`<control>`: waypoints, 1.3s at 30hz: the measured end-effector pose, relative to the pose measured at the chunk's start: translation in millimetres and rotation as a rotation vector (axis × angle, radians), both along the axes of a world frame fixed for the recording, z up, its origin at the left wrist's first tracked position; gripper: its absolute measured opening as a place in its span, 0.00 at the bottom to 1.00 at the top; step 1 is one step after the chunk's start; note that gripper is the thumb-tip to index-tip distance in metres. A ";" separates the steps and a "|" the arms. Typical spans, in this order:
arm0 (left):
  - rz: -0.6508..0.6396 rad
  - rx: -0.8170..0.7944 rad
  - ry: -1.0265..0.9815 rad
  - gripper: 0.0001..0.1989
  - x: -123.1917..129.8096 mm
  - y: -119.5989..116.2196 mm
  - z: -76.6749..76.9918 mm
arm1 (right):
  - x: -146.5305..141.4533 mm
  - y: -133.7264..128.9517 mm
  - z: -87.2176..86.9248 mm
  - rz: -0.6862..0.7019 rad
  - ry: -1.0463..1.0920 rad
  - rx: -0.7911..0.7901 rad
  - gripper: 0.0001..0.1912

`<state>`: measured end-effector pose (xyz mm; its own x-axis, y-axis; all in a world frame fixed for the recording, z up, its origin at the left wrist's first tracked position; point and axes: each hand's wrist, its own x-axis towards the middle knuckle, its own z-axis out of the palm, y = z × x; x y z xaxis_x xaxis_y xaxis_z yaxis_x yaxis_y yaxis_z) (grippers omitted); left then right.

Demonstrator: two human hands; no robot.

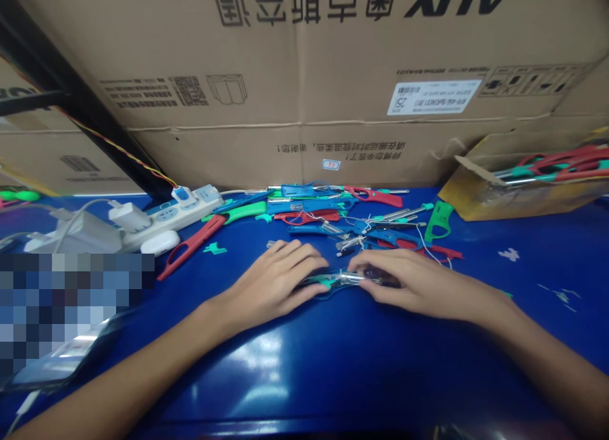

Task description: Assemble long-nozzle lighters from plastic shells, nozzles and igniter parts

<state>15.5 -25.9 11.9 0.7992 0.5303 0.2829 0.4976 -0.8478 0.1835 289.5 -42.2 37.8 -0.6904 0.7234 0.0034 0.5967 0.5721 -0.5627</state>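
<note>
My left hand (pixel 285 275) and my right hand (pixel 397 278) are at the middle of the blue table (pixel 285 376). Between them lies a blue lighter casing (pixel 335 290) with a green piece and a metal part showing. The fingers of my left hand close round its left end, beside the green piece. My right thumb and fingers pinch the metal part at its right end; something dark shows behind them. Just beyond my hands is a pile of blue, red and green lighter casings (pixel 309 205), metal tubes and thin wires.
A white power strip (pixel 166 215) with plugs, a white case (pixel 160 242) and a pixelated screen are at the left. An open carton (pixel 518 196) of lighters stands at the back right. Large cardboard (pixel 304 72) rises behind. Green scraps (pixel 215 248) lie left of the pile.
</note>
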 end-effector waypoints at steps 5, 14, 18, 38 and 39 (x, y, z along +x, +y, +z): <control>-0.032 0.023 0.096 0.18 -10.7 3.8 11.6 | 4.8 3.9 -0.1 0.019 -0.002 0.025 0.13; -0.063 -0.080 0.128 0.13 -18.7 7.6 15.9 | 11.1 9.6 -2.6 0.014 -0.005 0.043 0.15; -0.078 -0.130 0.117 0.10 -16.0 9.2 10.1 | 14.4 11.1 -1.7 0.005 -0.023 0.058 0.16; -0.095 -0.160 0.061 0.10 -15.5 11.2 2.1 | 17.4 13.3 -4.5 0.020 -0.136 0.135 0.14; -0.094 -0.163 0.061 0.10 -15.4 11.2 2.1 | 17.9 13.4 -4.2 0.023 -0.130 0.136 0.14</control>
